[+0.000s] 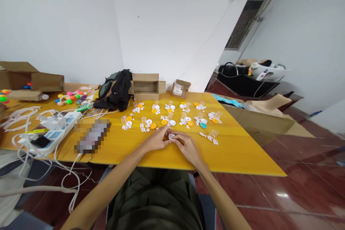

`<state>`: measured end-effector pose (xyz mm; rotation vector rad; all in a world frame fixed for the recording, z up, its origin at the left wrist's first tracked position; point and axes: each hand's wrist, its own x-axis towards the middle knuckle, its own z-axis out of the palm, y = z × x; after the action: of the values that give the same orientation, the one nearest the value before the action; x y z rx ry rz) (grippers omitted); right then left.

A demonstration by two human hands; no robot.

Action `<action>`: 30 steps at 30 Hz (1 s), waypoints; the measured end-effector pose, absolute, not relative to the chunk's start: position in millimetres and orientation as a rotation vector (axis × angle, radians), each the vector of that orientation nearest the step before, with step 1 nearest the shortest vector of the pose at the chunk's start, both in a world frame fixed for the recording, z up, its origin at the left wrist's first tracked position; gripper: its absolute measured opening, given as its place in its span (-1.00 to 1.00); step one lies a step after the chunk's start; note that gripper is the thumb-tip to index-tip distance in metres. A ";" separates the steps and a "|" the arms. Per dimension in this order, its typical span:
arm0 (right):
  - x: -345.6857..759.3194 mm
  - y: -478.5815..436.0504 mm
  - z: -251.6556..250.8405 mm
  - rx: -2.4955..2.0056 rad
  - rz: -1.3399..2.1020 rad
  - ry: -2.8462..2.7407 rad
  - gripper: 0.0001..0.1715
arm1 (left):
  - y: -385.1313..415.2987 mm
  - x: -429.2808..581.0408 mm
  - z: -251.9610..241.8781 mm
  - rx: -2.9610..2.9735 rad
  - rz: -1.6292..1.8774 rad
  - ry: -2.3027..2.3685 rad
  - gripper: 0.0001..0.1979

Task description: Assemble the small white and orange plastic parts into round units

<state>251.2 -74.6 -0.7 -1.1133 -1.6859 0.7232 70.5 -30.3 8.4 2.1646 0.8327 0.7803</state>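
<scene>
Near the front of the yellow table, my left hand and my right hand meet around a small round white plastic part. Fingers of both hands are closed on its rim, and they hide some of it. Just beyond my hands lie small groups of plastic parts: orange discs, white discs, clear cups and white pieces with holes. A teal disc lies to the right. Closer to my right hand is another group with white perforated pieces and clear cups.
Left of my arms are a phone-like device, a white power strip and tangled white cables. Along the back stand an open cardboard box, a smaller box and a dark bag. Colourful balls lie far left.
</scene>
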 end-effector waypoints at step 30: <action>251.9 -73.6 -1.0 -1.065 0.686 -1.737 -0.81 | -30.0 70.1 10.7 2.192 0.767 0.835 -0.79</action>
<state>251.9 -73.6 -1.0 -1.0654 -1.7368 0.6856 70.1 -30.0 10.7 2.1918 0.8347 0.7673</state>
